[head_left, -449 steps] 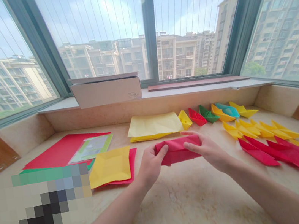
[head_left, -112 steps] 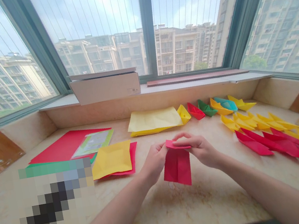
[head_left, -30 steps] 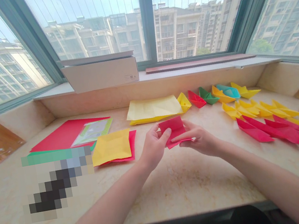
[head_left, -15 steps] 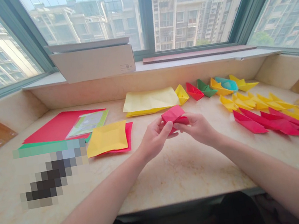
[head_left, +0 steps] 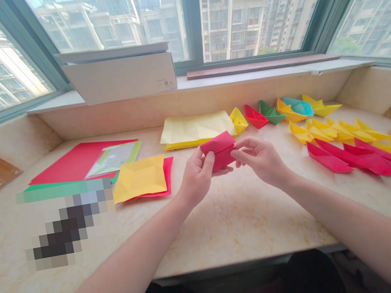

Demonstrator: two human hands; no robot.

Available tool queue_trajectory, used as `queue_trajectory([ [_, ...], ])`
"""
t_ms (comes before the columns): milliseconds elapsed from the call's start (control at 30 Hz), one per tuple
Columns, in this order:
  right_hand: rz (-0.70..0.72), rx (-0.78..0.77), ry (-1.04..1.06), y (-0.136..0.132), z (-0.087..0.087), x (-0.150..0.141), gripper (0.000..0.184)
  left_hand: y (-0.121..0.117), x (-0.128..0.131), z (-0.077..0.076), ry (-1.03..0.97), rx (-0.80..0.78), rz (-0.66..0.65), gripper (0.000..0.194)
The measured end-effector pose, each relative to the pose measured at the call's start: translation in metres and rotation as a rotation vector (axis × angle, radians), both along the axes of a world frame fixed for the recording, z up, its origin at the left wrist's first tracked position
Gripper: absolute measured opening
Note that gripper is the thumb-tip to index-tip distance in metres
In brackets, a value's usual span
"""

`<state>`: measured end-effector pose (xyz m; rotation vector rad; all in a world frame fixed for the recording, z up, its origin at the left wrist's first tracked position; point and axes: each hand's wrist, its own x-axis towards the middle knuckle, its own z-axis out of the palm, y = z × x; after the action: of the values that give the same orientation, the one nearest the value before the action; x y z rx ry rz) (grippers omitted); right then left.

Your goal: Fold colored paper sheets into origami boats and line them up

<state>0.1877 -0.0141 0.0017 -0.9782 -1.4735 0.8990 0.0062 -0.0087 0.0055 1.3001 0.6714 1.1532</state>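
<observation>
Above the middle of the counter I hold up a piece of folded red paper (head_left: 219, 151), with crease lines across its face. My left hand (head_left: 201, 169) grips its left side, thumb on the front and fingers behind and below. At the right edge, my right hand (head_left: 260, 158) pinches the paper between thumb and fingertips. Folded red paper boats (head_left: 356, 158) lie to the right of my hands, beside a row of yellow paper boats (head_left: 332, 130). Left of my hands, a yellow paper square (head_left: 142, 178) rests on red sheets.
Pale yellow paper (head_left: 195, 127) lies at the back, next to several coloured paper boats (head_left: 270, 112). Large red paper (head_left: 73, 160) and a clear packet (head_left: 116, 158) lie at left. A white box (head_left: 122, 76) stands on the sill. The counter's front edge (head_left: 238, 262) is near me.
The red paper has been opened out to a flatter, larger shape. My right hand has shifted slightly right, to the paper's edge; my left hand has moved slightly left.
</observation>
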Motion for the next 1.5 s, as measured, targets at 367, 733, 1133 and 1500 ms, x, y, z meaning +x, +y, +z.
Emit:
queue_trajectory([
  [367, 0.121, -0.116, -0.01, 0.002, -0.001, 0.0, 0.058, 0.003, -0.003, -0.004, 0.191, 0.079, 0.035, 0.036],
  [733, 0.079, -0.103, 0.039, 0.001, -0.004, -0.001, 0.03, -0.002, -0.005, 0.0, 0.195, 0.052, -0.026, 0.035],
  [1133, 0.172, -0.056, 0.054, 0.005, -0.004, 0.006, 0.018, 0.0, -0.007, 0.001, 0.002, -0.144, -0.059, 0.027],
  [1500, 0.205, 0.101, 0.054, 0.011, -0.005, 0.008, 0.013, 0.001, -0.009, 0.005, -0.095, -0.166, -0.185, 0.034],
])
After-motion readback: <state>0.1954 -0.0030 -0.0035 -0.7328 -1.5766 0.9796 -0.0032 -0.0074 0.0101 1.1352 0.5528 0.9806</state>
